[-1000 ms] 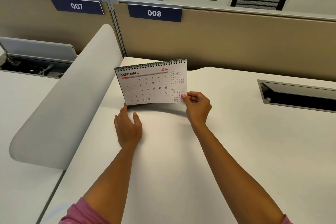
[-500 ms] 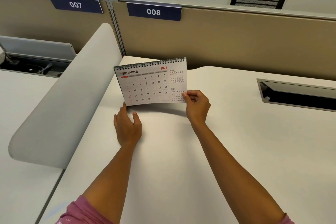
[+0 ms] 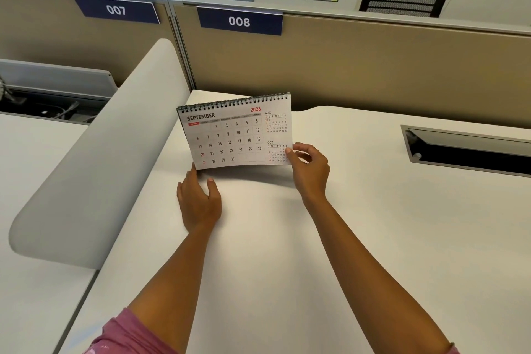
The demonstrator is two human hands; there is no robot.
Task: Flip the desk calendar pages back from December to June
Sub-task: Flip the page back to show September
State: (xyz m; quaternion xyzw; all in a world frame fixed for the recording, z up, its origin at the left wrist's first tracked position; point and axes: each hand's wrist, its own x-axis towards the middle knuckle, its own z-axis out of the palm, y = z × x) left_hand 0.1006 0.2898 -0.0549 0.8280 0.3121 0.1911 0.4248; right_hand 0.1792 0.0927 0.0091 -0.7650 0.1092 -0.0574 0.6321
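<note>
A spiral-bound desk calendar [image 3: 230, 135] stands on the white desk [image 3: 287, 253], its front page showing SEPTEMBER 2026. My right hand [image 3: 309, 171] pinches the lower right corner of that page between thumb and fingers, and the page's bottom edge is lifted a little off the stand. My left hand [image 3: 198, 201] lies flat on the desk just in front of the calendar's lower left corner, fingers apart, fingertips at the calendar's base.
A curved grey divider [image 3: 94, 158] runs along the left of the desk. A beige partition [image 3: 373, 66] with label 008 stands right behind the calendar. An open cable slot [image 3: 465, 152] sits in the desk at the right.
Hardly anything differs. The September page stays pinched in my right hand, and my left hand stays on the desk.
</note>
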